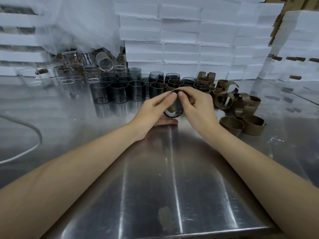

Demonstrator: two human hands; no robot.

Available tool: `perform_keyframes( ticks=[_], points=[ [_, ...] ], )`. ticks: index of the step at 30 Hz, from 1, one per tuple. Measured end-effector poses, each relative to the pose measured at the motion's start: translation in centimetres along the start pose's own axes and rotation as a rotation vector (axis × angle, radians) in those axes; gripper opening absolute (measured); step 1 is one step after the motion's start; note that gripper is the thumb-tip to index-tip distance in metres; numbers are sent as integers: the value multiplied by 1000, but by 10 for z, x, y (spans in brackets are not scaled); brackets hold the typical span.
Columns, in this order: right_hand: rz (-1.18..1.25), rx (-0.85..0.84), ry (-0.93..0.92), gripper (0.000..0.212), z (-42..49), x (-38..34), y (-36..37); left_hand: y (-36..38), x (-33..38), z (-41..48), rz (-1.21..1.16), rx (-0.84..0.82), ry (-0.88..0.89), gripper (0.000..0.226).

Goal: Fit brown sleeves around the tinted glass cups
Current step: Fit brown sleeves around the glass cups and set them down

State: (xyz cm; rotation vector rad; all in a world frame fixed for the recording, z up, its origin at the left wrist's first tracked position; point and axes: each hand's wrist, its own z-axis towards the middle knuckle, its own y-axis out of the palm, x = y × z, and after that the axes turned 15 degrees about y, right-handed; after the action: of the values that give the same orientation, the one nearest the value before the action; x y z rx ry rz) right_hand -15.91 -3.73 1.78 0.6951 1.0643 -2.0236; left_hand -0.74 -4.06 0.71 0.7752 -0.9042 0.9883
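Our fingers [173, 96] pinch a brown sleeve [170, 109], with the left hand [153, 106] and right hand [196, 106] both gripping it around a tinted cup [178, 107] tilted low over the steel surface [172, 169]. Just behind stand more tinted cups [119, 91]. Loose sleeves [241, 104] lie heaped to the right, and white boxes [189, 40] are stacked beyond.

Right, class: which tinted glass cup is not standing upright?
The tinted cup held between the left hand and right hand: it is tipped, a brown sleeve partly round it; the others stand upright behind.
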Motion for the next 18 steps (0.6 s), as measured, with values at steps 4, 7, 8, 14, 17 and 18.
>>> perform_keyframes(
  ticks=[4,7,8,14,17,18],
  points=[
    [-77,-22,-9,26,0,0,-2,-1,-6,1,15,-22,55,46],
    [-94,-100,-9,33,1,2,0,-2,-7,2,30,13,80,36],
    [-71,-121,8,33,2,4,1,-1,-6,1,32,33,85,33],
    [1,-133,96,23,2,7,7,-1,-5,2,19,82,78,28],
    [0,-126,85,34,4,6,6,0,-3,2,27,74,61,32],
    [-11,-132,82,33,4,6,5,0,-3,3,30,75,58,33]
  ],
)
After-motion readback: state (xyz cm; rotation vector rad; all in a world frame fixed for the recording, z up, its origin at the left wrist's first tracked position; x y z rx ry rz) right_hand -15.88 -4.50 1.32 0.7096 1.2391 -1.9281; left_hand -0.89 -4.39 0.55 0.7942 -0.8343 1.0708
